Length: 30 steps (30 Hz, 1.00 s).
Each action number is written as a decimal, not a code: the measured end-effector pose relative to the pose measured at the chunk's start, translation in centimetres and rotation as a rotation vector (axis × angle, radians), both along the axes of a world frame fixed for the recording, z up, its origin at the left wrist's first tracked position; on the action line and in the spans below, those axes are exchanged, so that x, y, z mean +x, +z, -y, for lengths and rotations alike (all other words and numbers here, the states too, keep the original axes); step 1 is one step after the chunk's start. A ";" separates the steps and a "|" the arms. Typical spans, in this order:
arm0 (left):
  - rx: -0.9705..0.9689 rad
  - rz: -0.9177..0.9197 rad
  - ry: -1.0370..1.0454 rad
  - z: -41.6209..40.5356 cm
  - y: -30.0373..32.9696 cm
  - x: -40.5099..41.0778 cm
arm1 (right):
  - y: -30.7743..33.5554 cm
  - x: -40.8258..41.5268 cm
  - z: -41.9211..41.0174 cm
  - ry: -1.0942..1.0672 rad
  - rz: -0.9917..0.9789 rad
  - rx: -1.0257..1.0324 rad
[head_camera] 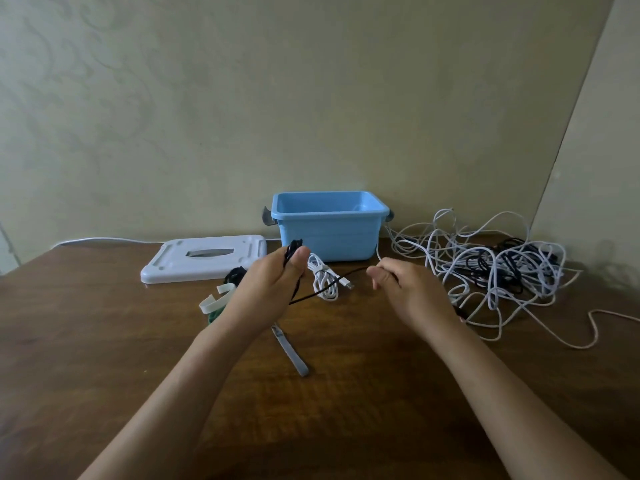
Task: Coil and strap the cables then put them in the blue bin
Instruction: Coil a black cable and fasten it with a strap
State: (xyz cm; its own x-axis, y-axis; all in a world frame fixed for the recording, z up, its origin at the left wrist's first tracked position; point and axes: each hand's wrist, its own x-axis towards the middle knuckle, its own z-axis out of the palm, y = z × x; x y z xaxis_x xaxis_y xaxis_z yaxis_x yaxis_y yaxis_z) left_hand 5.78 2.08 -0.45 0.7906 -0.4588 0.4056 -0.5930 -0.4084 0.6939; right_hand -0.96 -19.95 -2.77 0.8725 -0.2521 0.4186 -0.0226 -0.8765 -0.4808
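My left hand (268, 289) grips a small coil of thin black cable (292, 249) between thumb and fingers, in front of the blue bin (329, 233). The same black cable (329, 289) runs rightward to my right hand (405, 289), which pinches it. Between my hands, a coiled white cable (322, 280) lies on the table just in front of the bin. Straps lie near my left wrist: white ones (214, 299), a green one partly hidden, and a grey strap (291, 351) nearer me. The bin looks empty as far as I can see into it.
A tangled heap of white and black cables (491, 265) covers the table's right side. The bin's white lid (204, 258) lies flat to the left. A small black bundle (235, 273) sits by the lid. The wall stands close behind.
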 end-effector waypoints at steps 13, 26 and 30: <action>0.279 0.174 0.030 1.7 -1.5 -0.4 | 0.5 -0.6 -2.7 0.123 0.335 0.361; 0.246 0.091 0.168 1.4 -1.8 0.2 | 1.4 -1.4 -4.0 0.381 0.286 0.642; 0.033 -0.086 0.092 1.6 -1.8 -0.3 | 0.9 -1.3 -5.0 0.526 0.150 0.604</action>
State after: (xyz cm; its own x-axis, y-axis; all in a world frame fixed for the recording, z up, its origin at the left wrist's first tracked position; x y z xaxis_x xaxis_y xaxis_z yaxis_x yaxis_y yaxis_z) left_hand 5.49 0.51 -2.20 0.8614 -0.3942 0.3202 -0.4904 -0.4819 0.7261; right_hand -2.24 -14.93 -1.92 0.8850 -0.0447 0.4635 0.4222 -0.3429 -0.8391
